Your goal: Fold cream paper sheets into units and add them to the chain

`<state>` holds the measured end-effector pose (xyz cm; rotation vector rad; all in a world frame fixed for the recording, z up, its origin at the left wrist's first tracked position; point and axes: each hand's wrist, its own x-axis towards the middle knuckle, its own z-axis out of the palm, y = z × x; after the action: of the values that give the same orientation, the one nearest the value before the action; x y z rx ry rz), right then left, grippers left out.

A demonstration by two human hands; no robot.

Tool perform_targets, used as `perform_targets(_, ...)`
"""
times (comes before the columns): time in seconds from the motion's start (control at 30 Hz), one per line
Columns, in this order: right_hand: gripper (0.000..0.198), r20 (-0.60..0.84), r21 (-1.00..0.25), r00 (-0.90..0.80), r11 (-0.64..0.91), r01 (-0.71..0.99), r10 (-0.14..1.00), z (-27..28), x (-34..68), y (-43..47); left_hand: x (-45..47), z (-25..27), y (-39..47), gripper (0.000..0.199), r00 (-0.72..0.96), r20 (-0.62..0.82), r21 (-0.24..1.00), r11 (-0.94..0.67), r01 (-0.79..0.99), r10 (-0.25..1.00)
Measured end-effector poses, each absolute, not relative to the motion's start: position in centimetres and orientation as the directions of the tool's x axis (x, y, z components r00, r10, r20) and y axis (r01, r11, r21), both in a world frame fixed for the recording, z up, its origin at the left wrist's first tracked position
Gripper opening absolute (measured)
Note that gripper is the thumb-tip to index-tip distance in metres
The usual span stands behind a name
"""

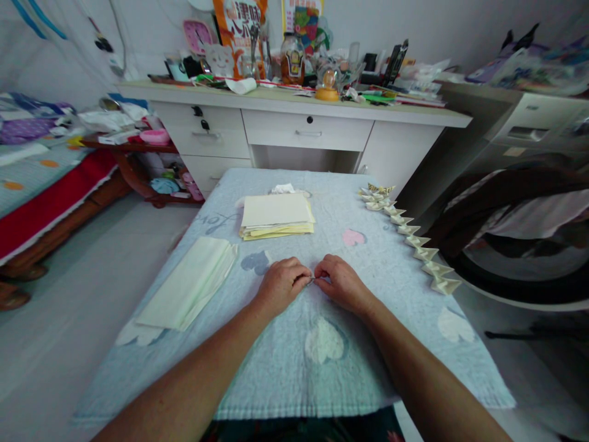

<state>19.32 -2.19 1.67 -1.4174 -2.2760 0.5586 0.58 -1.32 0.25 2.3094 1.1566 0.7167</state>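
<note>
Over the middle of the cloth-covered table, my left hand (286,281) and my right hand (339,281) meet fingertip to fingertip. Both pinch a small piece of folded paper (313,279), which my fingers mostly hide. Beyond them lies a stack of cream and yellow paper sheets (277,212). To the left rests a long pile of pale folded paper (191,283). A row of several folded paper pieces (424,253) with pointed tips runs along the table's right side, a patterned one at its far end.
The table wears a blue cloth (276,368) with heart prints. A crumpled white tissue (283,188) lies behind the stack. Past the table stands a white drawer desk (308,129) crowded with jars and small items. A washing machine (529,129) is at right, a bed (46,166) at left.
</note>
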Motion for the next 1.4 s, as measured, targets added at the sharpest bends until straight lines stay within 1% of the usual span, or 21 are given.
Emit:
perform_targets(0.23,0.009,0.127,-0.458,-0.399,0.410,0.789,0.908,1.9,18.8,-2.3,0.6,0.1,-1.3,0.011,0.507,0.245,0.586,-0.543,0.602,0.826)
perform_targets(0.47,0.015,0.095,-0.392,-0.405,0.408,0.824,0.909,2.4,18.5,-2.5,0.7,0.1,-1.3,0.011,0.498,0.247,0.581,-0.539,0.610,0.831)
perform_targets(0.7,0.014,0.088,-0.355,-0.356,0.364,0.861,0.930,2.3,18.1,-2.6,0.8,0.3,-1.3,0.011,0.493,0.233,0.581,-0.527,0.621,0.838)
perform_targets(0.93,0.016,0.070,-0.308,-0.371,0.374,0.875,0.926,2.2,18.1,-2.6,0.8,0.3,-1.3,0.011,0.495,0.230,0.585,-0.526,0.618,0.838)
perform_targets(1.03,0.016,0.071,-0.314,-0.380,0.382,0.869,0.922,2.1,18.0,-2.6,0.8,0.3,-1.3,0.011,0.493,0.234,0.583,-0.527,0.619,0.838)
perform_targets(1.17,0.015,0.066,-0.353,-0.377,0.375,0.857,0.924,2.1,18.1,-2.4,0.8,0.3,-1.4,0.011,0.486,0.236,0.580,-0.524,0.624,0.841)
perform_targets(1.4,0.014,0.013,-0.385,-0.387,0.362,0.849,0.922,2.1,18.2,-1.6,1.0,0.3,-1.3,0.012,0.471,0.225,0.590,-0.504,0.631,0.853)
